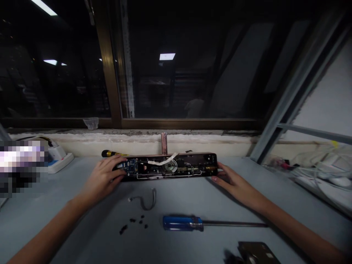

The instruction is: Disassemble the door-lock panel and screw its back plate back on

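A long, dark electronic housing lies lengthwise with its open side showing. Inside are a blue circuit board at the left end, white wires, and a thick white cable across the middle. A copper-coloured bar stands up behind it. My left hand is closed round the left end, thumb in front and fingers over the top. At the right end, my right hand grips the corner between thumb and fingers; some fingertips are hidden behind it.
A blue-handled screwdriver lies in front, with a short grey cable and several small black screws left of it. Behind is a yellow-black screwdriver. A dark part sits near the front edge, a power strip at left, tangled cables at right.
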Demonstrator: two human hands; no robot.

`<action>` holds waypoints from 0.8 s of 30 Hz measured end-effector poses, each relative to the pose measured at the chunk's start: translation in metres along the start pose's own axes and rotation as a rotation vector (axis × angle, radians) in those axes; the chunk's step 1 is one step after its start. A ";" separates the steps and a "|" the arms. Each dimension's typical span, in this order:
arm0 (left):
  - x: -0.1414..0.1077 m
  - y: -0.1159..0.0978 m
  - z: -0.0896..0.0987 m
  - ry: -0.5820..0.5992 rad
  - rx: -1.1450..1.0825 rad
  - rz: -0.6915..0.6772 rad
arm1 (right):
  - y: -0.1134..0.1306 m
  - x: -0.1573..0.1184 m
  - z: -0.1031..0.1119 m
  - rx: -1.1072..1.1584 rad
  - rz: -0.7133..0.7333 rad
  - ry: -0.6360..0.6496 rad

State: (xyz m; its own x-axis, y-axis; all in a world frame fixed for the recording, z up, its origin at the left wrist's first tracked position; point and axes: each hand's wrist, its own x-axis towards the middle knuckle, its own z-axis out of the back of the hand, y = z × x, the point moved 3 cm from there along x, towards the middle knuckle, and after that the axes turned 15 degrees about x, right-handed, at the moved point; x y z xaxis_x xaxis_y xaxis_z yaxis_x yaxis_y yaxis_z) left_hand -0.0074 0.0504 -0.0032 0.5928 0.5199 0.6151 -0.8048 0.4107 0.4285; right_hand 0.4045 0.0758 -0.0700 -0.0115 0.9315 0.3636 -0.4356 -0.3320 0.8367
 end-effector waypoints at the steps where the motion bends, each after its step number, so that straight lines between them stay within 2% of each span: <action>1: 0.002 -0.003 0.000 -0.003 0.023 -0.017 | 0.001 0.000 0.000 -0.002 0.001 0.004; 4: 0.010 -0.009 -0.002 0.018 0.055 -0.056 | 0.002 0.000 -0.001 -0.009 -0.014 0.021; 9: 0.020 -0.002 -0.013 0.148 -0.016 -0.151 | 0.005 -0.001 -0.001 -0.023 0.028 0.008; 13: 0.028 -0.001 -0.014 0.239 -0.033 -0.187 | 0.005 -0.001 -0.001 -0.038 0.016 0.023; 19: 0.036 -0.010 -0.009 0.340 0.010 -0.116 | 0.009 -0.002 0.000 -0.027 0.003 0.031; 24: 0.034 -0.019 -0.007 0.288 0.117 -0.070 | 0.009 -0.002 -0.002 -0.033 -0.011 0.035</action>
State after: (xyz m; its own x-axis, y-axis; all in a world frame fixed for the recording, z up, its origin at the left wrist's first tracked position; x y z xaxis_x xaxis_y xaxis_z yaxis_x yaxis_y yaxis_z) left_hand 0.0285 0.0659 0.0048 0.6177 0.6908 0.3758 -0.7497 0.3731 0.5465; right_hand 0.3992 0.0709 -0.0640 -0.0373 0.9400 0.3392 -0.4654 -0.3167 0.8265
